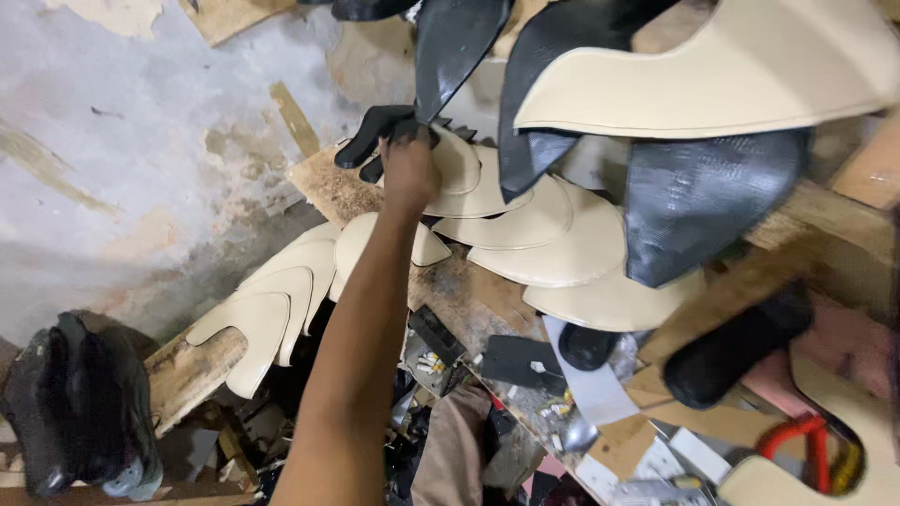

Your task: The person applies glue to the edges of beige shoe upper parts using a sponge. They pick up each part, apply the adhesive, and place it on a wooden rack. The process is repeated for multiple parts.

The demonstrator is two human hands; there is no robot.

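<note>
Reaching up the middle of the frame with the left hand [410, 171], grip closing around the edge of a black leather piece [375, 131] just above centre, at the far corner of the wooden tabletop [328, 183]. Not showing the right hand anywhere.

Risking, by the look of it, a knock-on slide: pressing down on the overlapping cream cut pieces [553, 244] fanning out under and to the right of the knuckles, so that tugging the black piece sideways is likely dragging the top cream ones along. Risking also a spill from the second cream fan [272, 314] at left of centre, overhanging the board edge beside the forearm and apparently resting on very little. Hanging close above, in the upper right, a large cream panel [731, 75] and a black textured panel [703, 206], possibly snagging the wrist or hiding the pile from view.

Showing no clear box, bin or tray. Serving as the nearest thing to one, a cluttered gap [441, 365] at lower centre, holding dark scraps, small pale bits and what may be tools, too jumbled for telling apart. Lying at lower right, a red-handled tool [797, 440], showing through the cut-out of another cream piece. Sitting at lower left, a dark bundle [80, 412], contents not telling.
</note>
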